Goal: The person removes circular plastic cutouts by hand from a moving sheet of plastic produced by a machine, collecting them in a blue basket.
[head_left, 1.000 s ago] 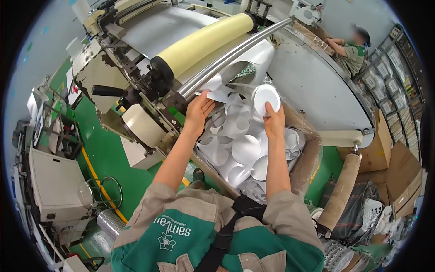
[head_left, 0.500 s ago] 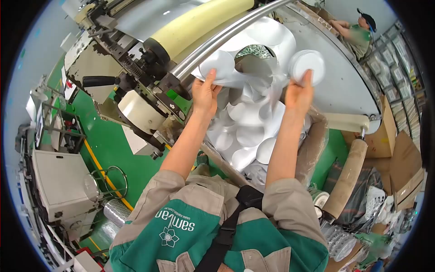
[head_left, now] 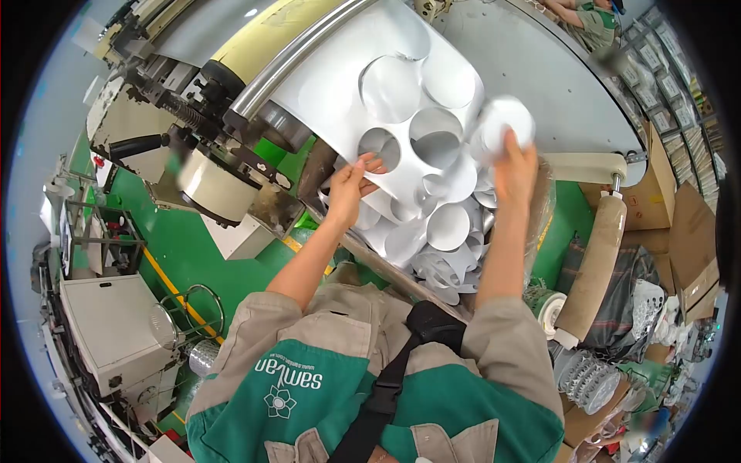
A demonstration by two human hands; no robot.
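Standing over the machine, the person has the left hand [head_left: 351,185] pinched on the lower left edge of the punched white sheet [head_left: 332,85], thumb on top and fingers closed under it. The right hand [head_left: 515,168] is raised at the sheet's right edge, fingers wrapped round a small stack of white discs [head_left: 505,119]. The sheet hangs from the steel bar [head_left: 301,50] at the upper left and runs down and to the right, its long run slanting toward the lined bin [head_left: 543,216] below, where loops of the same cut-out web are piled. So the sheet lies between the two hands. The left one touches it, while the right one, with the discs, is just beside its far edge, above the bin. A cardboard tube [head_left: 598,255] stands near the bin on the right, apart from both hands. Another person [head_left: 590,17] works well off at the top right.
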